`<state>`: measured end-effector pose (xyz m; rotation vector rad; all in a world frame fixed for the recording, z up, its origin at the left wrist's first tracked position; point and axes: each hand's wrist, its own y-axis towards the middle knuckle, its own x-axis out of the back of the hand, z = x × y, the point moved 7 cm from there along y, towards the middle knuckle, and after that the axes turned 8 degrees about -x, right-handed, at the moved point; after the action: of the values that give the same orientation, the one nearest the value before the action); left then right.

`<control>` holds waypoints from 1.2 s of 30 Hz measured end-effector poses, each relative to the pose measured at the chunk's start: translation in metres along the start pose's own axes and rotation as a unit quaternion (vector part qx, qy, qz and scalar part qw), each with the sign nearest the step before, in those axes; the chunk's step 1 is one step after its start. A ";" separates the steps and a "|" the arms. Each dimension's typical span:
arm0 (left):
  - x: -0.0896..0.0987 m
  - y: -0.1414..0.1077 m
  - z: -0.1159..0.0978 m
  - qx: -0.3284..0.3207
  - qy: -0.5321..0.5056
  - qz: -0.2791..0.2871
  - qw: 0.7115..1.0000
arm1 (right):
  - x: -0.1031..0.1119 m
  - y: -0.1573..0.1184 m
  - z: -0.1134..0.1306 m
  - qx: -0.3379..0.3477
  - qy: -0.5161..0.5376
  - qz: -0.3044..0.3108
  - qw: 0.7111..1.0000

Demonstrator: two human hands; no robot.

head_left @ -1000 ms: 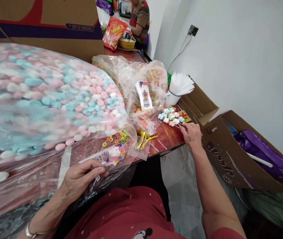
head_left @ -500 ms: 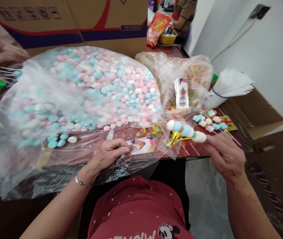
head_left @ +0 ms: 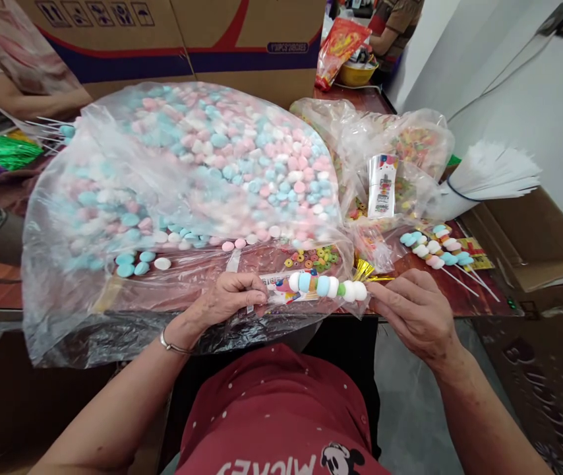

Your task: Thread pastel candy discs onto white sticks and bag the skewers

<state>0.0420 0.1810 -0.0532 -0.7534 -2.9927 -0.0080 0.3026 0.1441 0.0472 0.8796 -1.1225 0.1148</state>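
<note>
Between the thumb and fingers of my left hand is the edge of a small printed wrapper, white with coloured shapes. My right hand pinches the end of a marshmallow skewer, strung with white and blue marshmallows and a green and an orange piece. The skewer lies level, its far tip over the wrapper; whether that tip is inside the wrapper I cannot tell. Just behind are gummy rings and gold twist ties. Several other marshmallow skewers rest beyond my right hand.
A large clear bag of pastel marshmallows covers much of the table. Behind right are a bag of gummy candy, a stack of printed wrappers and a holder of white sticks. Another person's arm is at far left.
My right hand has brought the marshmallow skewer left, over the wrapper. My left hand still grips the wrapper's edge. The camera view has shifted slightly.
</note>
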 end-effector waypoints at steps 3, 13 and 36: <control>-0.001 0.001 0.001 0.014 0.000 0.022 1.000 | -0.001 -0.001 0.001 0.010 -0.025 0.007 1.000; -0.001 0.005 0.012 0.079 0.033 0.098 0.991 | 0.005 0.001 0.011 0.052 -0.082 0.004 0.995; 0.000 0.005 0.009 0.089 0.042 0.106 0.989 | -0.017 0.004 -0.005 0.007 0.037 0.091 0.995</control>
<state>0.0437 0.1856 -0.0623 -1.0166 -2.7715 0.2284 0.2961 0.1557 0.0350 0.7781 -1.1321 0.3048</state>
